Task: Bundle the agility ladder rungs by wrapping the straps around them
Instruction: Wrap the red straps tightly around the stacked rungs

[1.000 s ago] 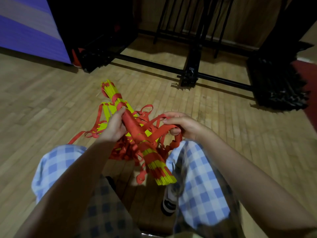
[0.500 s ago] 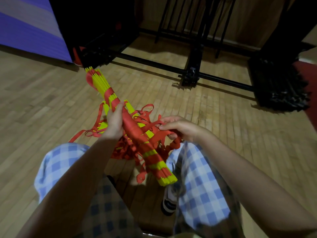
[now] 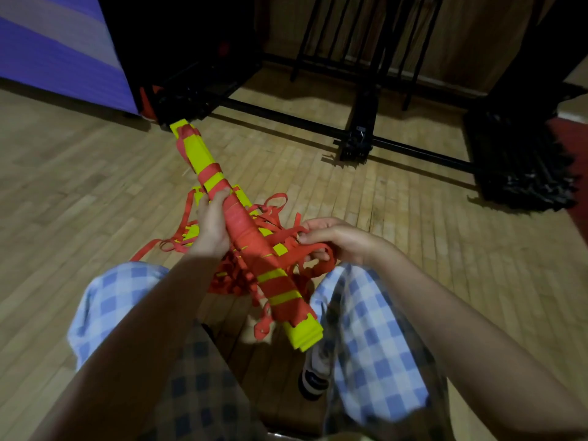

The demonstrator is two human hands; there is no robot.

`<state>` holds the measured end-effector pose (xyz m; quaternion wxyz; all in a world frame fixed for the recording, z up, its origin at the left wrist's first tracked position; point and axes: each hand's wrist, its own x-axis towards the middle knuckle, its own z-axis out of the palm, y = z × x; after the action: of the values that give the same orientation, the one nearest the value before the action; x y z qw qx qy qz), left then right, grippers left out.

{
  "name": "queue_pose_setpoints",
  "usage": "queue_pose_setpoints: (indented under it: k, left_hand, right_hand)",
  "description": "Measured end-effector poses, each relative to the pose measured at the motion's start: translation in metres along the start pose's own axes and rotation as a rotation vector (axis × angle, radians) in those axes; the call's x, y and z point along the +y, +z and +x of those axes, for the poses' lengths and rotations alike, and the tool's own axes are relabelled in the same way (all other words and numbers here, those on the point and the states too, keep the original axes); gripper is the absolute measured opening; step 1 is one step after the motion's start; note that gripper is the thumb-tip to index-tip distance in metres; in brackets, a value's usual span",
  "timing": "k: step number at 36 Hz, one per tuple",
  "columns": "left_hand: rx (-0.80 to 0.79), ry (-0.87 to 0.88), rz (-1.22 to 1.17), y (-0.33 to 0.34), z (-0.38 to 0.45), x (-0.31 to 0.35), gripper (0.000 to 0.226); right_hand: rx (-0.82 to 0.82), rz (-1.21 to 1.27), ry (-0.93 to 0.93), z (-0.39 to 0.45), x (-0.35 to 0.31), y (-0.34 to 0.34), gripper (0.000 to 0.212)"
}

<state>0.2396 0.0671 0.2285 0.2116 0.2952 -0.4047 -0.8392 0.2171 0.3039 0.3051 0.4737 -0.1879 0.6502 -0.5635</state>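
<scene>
A stack of yellow ladder rungs [image 3: 199, 152] runs diagonally from upper left to lower right above my knees, wound along much of its length with red strap. My left hand [image 3: 211, 224] grips the bundle around its middle from the left side. To the right, my right hand [image 3: 331, 238] pinches a bunch of loose red straps [image 3: 318, 265] that lead off the bundle. More loose red strap loops [image 3: 276, 202] and a few yellow rungs [image 3: 191, 232] lie tangled under and behind the bundle.
Wooden parquet floor [image 3: 79, 192] lies all around. A black metal rack frame [image 3: 359, 135] stands ahead, a dark pile [image 3: 521, 167] at right, a purple mat [image 3: 54, 52] at upper left. My checked trouser knees [image 3: 121, 297] and a shoe [image 3: 313, 374] are below.
The bundle's far end has swung up and away, so it now lies longer and steeper. My left hand kept its grip; my right hand stayed on the loose straps, shifting slightly.
</scene>
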Motion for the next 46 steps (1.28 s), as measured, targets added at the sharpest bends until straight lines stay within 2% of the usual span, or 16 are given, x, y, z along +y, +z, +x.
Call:
queue_pose_setpoints:
  k: [2, 5, 8, 11, 17, 22, 24, 27, 29, 32, 35, 37, 38, 41, 42, 46]
  left_hand:
    - [-0.057, -0.038, -0.061, 0.0, -0.001, 0.0, 0.043]
    - [-0.107, -0.046, -0.089, 0.004, -0.006, 0.002, 0.034]
    - [-0.032, -0.007, -0.047, 0.006, -0.004, 0.006, 0.029]
    - [0.056, 0.006, 0.017, 0.002, 0.003, 0.013, 0.04]
    - [0.018, 0.152, -0.01, -0.004, 0.009, 0.017, 0.016]
    - [-0.029, 0.169, 0.07, -0.005, 0.006, 0.01, 0.052]
    - [0.007, 0.144, 0.069, -0.004, 0.005, 0.012, 0.051]
    - [0.016, 0.043, 0.049, -0.003, 0.004, 0.014, 0.029]
    - [0.037, -0.017, 0.038, -0.004, 0.0, 0.015, 0.029]
    - [0.041, 0.063, 0.055, -0.006, 0.006, 0.011, 0.051]
    - [-0.037, 0.087, 0.046, 0.0, -0.002, 0.012, 0.047]
    - [-0.046, 0.045, 0.047, 0.001, -0.006, 0.014, 0.039]
    - [-0.032, 0.026, 0.035, 0.001, -0.005, 0.014, 0.043]
    - [-0.019, -0.021, -0.018, -0.005, 0.004, 0.014, 0.072]
    - [-0.03, -0.033, -0.02, -0.004, 0.0, 0.015, 0.069]
    - [-0.1, -0.027, -0.053, 0.004, -0.014, 0.019, 0.03]
  right_hand:
    - [-0.009, 0.019, 0.007, 0.0, 0.0, 0.002, 0.015]
    - [0.01, -0.009, 0.014, 0.001, -0.001, 0.002, 0.014]
    - [0.013, -0.041, 0.041, 0.0, 0.0, 0.001, 0.013]
    - [0.0, -0.089, 0.084, 0.001, 0.002, 0.0, 0.006]
    - [0.007, -0.277, 0.111, 0.004, 0.006, -0.003, 0.003]
    - [0.036, -0.332, 0.113, 0.001, 0.005, -0.003, 0.006]
    - [0.022, -0.335, 0.097, -0.002, 0.002, -0.001, 0.003]
    - [-0.002, -0.356, 0.079, -0.006, 0.0, 0.003, 0.005]
    - [0.01, -0.37, 0.064, -0.006, 0.0, 0.003, 0.008]
    - [0.036, -0.358, 0.045, -0.005, 0.001, 0.002, 0.011]
    - [0.047, -0.361, 0.022, -0.006, 0.001, 0.001, 0.01]
    - [0.068, -0.36, 0.015, -0.004, 0.002, -0.001, 0.013]
    - [0.076, -0.358, 0.013, -0.003, 0.003, -0.002, 0.016]
    - [0.075, -0.343, 0.009, -0.002, 0.005, -0.004, 0.01]
    - [0.072, -0.334, 0.008, -0.002, 0.006, -0.005, 0.007]
    - [0.052, -0.343, 0.007, 0.002, 0.008, -0.004, 0.003]
